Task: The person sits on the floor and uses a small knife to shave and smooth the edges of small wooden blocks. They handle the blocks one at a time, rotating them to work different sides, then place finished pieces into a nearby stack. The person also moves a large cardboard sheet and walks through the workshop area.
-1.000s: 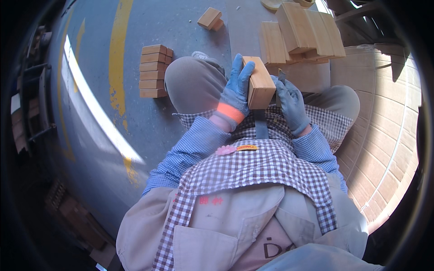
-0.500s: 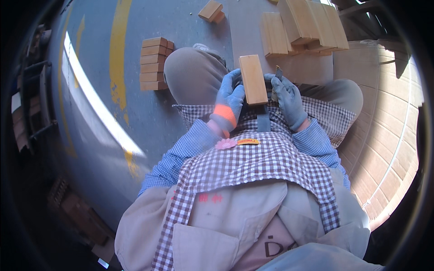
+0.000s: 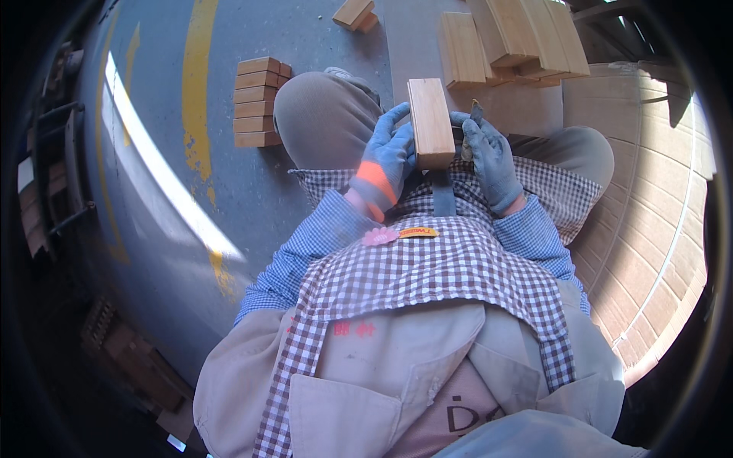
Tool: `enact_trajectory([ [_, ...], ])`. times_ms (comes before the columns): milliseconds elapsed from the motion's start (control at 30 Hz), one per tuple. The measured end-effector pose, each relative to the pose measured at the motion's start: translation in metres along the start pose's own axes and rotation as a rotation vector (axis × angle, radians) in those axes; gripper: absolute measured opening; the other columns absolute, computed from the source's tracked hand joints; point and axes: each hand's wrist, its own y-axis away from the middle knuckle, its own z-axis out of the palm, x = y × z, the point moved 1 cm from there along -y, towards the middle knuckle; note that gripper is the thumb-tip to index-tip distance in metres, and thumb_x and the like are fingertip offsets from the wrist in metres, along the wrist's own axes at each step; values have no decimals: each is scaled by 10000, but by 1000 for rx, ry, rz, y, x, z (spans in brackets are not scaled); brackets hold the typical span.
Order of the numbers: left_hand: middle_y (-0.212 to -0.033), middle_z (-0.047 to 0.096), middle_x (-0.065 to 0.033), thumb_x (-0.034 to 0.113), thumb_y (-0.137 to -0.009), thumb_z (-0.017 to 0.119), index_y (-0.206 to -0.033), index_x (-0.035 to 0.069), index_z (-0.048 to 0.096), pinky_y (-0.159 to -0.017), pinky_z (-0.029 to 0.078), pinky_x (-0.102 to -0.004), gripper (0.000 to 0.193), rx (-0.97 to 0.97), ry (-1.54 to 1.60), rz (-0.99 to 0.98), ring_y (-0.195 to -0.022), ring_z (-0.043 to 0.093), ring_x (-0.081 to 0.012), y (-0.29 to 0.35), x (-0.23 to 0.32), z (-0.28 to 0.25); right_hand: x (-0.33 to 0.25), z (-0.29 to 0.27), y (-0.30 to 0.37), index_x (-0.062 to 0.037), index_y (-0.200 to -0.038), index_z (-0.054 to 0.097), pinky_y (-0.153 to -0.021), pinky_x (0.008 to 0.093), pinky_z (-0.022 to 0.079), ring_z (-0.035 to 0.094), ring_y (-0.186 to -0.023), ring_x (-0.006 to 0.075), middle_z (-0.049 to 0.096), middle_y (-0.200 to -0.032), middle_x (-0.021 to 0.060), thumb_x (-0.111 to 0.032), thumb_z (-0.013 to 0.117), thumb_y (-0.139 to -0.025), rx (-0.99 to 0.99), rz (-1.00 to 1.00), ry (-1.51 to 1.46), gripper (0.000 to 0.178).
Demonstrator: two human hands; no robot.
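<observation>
A pale rectangular wooden block (image 3: 431, 118) is held upright over my lap, its long face toward me. My left hand (image 3: 384, 155), in a blue-grey glove with an orange cuff band, grips the block's left side. My right hand (image 3: 492, 166), gloved in grey, is closed on a small flat dark strip (image 3: 476, 111) with a yellowish tip; its kind cannot be made out. The fingers of that hand reach toward the block's right side, where contact is partly hidden.
Stacked wooden blocks (image 3: 257, 103) stand on the floor left of my knee. Larger wooden pieces (image 3: 511, 38) sit on a board (image 3: 527, 111) ahead to the right. Two more blocks (image 3: 355, 13) lie at the far edge. Cardboard (image 3: 641, 191) spreads at my right.
The block and both hands have shifted slightly up in the picture. The block tilts a little, showing more of its near end. Both hands keep their holds.
</observation>
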Motion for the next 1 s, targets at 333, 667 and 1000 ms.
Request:
enact_trajectory([
  [333, -1302, 533, -118, 337, -987, 656, -1433, 64, 378, -867, 592, -319, 592, -67, 40, -21, -1125, 620, -213, -5, 0, -3, 0, -3, 0, 23, -1284, 626, -939, 282, 522, 646, -1080, 157, 687, -1206, 108, -244, 530, -1058, 1, 52, 20, 363],
  [667, -1401, 467, -181, 269, -806, 850, -1497, 28, 236, -1071, 490, -455, 955, -19, -170, -191, -1282, 530, -320, -2, 11, 2, 2, -3, 0, 29, -1263, 634, -964, 299, 512, 643, -1089, 169, 688, -1192, 116, -238, 513, -1065, -17, -11, 13, 354],
  [1000, -1481, 403, -144, -10, -604, 856, -1523, 127, 238, -1148, 415, -431, 1116, -225, -595, 476, -1390, 427, -317, -7, 14, 8, -17, 1, 6, 45, -1261, 627, -988, 320, 507, 654, -1085, 198, 687, -1188, 132, -263, 495, -1072, -6, -110, -10, 385],
])
